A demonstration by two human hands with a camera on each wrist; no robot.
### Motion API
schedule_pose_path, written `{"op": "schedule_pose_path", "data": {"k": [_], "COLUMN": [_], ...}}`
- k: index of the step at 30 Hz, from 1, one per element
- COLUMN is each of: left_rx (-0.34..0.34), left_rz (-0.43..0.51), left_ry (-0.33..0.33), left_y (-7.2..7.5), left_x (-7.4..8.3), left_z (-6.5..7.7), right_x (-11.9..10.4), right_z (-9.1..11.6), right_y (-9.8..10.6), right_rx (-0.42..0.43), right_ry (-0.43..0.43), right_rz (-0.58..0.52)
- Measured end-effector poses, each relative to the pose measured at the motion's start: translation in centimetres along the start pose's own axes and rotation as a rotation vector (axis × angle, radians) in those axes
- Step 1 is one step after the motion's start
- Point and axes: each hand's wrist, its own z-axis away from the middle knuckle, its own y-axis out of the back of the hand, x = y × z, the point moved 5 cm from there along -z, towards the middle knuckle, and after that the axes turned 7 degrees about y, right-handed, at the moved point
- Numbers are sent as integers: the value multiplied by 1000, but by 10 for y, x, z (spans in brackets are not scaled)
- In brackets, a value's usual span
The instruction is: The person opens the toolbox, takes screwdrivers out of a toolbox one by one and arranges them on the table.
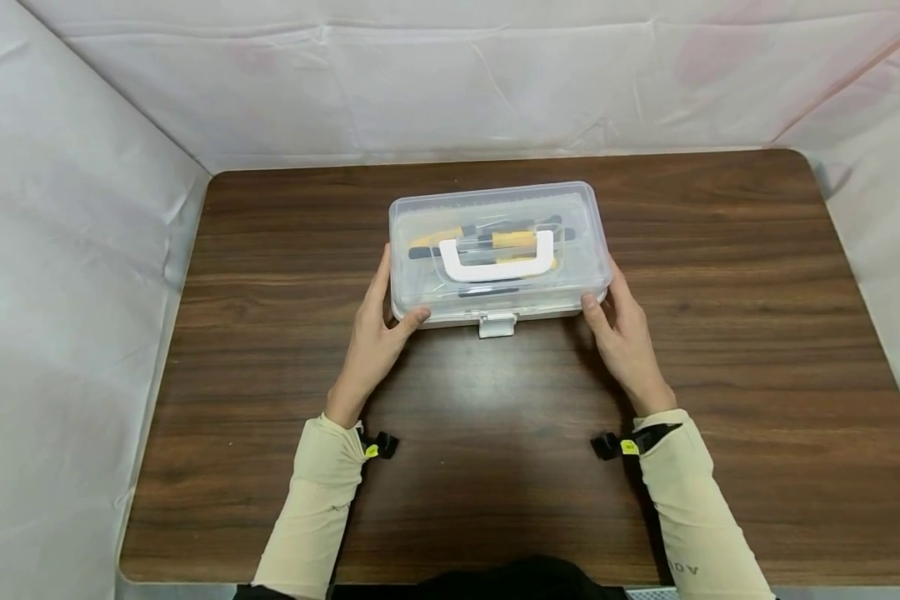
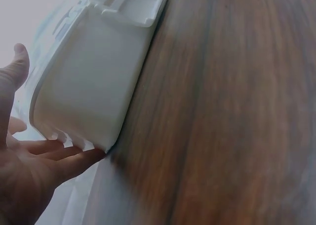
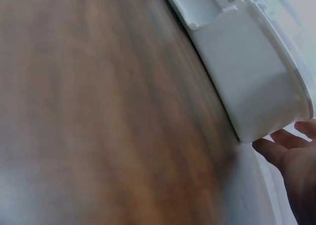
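A toolbox (image 1: 420, 287) with a clear lid and a white base stands toward the far side of the table. Through its lid show several yellow-and-black tools (image 1: 513, 239). On top is a white handle (image 1: 495, 271), and a latch (image 1: 497, 325) sits at the front, apparently closed. My left hand (image 1: 371, 342) touches the box's left end with fairly straight fingers, its thumb near the front corner. At the opposite end, my right hand (image 1: 626, 342) lays its fingers against the side, thumb by the front right corner. The wrist views show fingertips at the white base (image 2: 89, 71).
A brown wood-grain table (image 1: 270, 467) with rounded corners lies under the box. White sheeting (image 1: 450, 92) hangs behind it and along both sides. Dark wrist straps with small cameras (image 1: 382, 445) stick out inward from both forearms.
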Motion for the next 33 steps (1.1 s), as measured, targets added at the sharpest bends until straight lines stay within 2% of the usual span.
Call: {"op": "schedule_pose_path", "data": {"k": [11,22,30,33], "left_rx": [-8,3,7,-13], "left_rz": [-23,-43,-31,-23], "left_ry": [19,14,1,3], "left_y": [15,14,14,15], "left_x": [-5,-5,-3,-2], "left_z": [11,33,40,40], "right_x": [-5,-11,-15,-15], "right_z": [24,46,53,52], "right_y": [-12,-13,-14,-12], "right_rx": [1,10,22,20], "right_ry": [-18,-10,6,14], "right_rz": [3,2,-23,21]}}
